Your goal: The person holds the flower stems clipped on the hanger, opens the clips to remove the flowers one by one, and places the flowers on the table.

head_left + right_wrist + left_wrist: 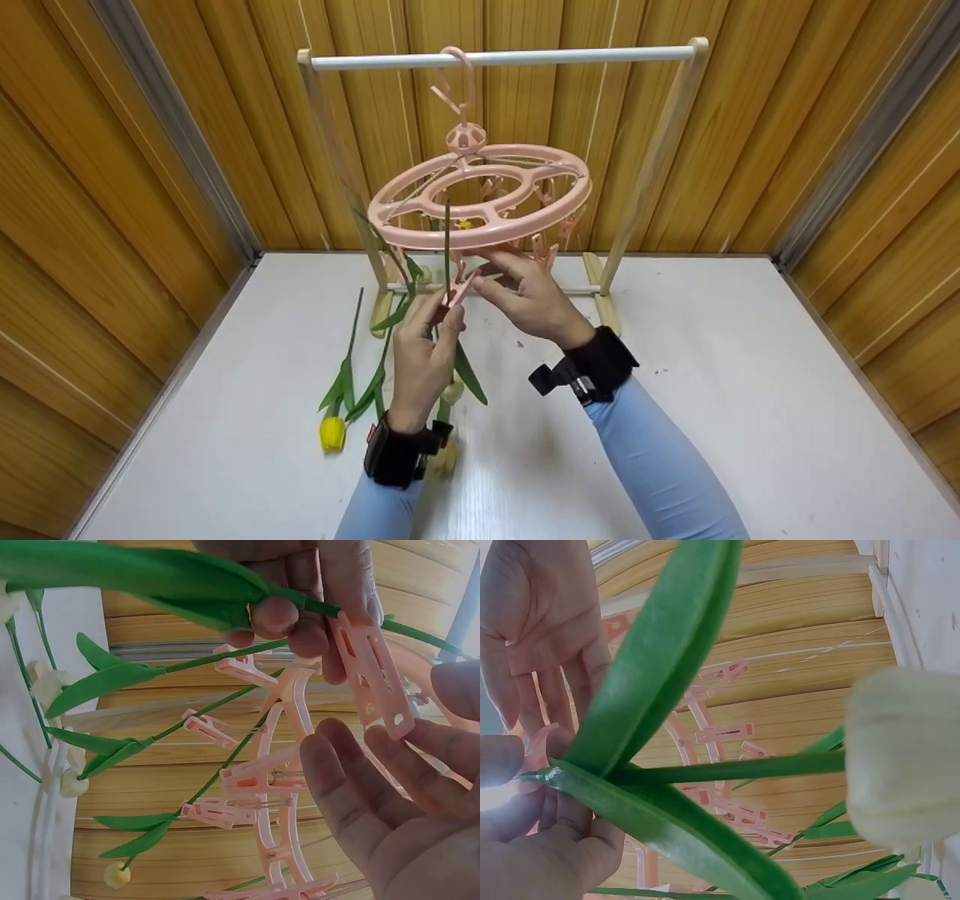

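Note:
With its thumb and fingers, my left hand (pixel 426 367) pinches a pink clothes peg (pixel 371 671) together with the green stem of a white tulip (pixel 904 757). The tulip hangs head down, and its leaves (pixel 652 652) spread below the fingers. Beside the peg, my right hand (pixel 536 300) has its fingers extended; in the right wrist view its fingertips reach the peg's lower end, while the thumb stands apart. Just above both hands hangs a round pink drying hanger (pixel 525 229). Several other tulips hang from its pegs (pixel 244 667).
The hanger's hook (pixel 469 71) sits over the white bar (pixel 570 55) of a wooden-sided stand (pixel 652 180). A yellow tulip (pixel 332 433) is at the left over the white table (pixel 225 420). Wood-patterned panels (pixel 97 150) enclose the table at the back and sides.

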{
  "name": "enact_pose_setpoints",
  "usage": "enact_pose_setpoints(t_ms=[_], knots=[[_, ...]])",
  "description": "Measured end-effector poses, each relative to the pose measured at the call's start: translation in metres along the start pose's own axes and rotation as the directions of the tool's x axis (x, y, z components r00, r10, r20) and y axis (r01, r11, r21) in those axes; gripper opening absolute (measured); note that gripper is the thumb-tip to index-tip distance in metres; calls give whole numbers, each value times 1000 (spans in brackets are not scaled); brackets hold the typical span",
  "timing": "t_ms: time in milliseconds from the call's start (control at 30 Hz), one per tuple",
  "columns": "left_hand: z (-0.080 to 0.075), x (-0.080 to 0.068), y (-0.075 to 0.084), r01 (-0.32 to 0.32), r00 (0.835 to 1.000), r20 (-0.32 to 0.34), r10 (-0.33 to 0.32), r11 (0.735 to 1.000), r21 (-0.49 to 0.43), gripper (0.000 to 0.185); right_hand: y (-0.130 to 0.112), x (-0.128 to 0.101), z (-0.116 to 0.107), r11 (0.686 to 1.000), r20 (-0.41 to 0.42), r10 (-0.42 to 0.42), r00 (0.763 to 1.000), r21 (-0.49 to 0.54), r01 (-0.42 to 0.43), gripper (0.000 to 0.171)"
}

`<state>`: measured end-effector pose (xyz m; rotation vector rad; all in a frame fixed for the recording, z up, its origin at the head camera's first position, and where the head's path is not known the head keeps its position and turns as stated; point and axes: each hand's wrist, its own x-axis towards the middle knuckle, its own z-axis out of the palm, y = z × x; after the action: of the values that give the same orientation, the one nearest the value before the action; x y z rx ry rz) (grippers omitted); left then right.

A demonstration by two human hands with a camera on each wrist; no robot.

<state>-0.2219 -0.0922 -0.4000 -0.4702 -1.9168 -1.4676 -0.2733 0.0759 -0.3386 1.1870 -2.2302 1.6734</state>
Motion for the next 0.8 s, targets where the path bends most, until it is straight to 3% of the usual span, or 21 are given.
enact_pose_setpoints(t_ms=[467,800], knots=[[0,0,2,76,995,62,-76,997,0,28,4,1,-1,1000,34,20,999,-10,-19,37],[-2,0,0,147,986,101,-136,982,-116,34,7,-2,-6,996,22,-4,1000,-94,6,33]])
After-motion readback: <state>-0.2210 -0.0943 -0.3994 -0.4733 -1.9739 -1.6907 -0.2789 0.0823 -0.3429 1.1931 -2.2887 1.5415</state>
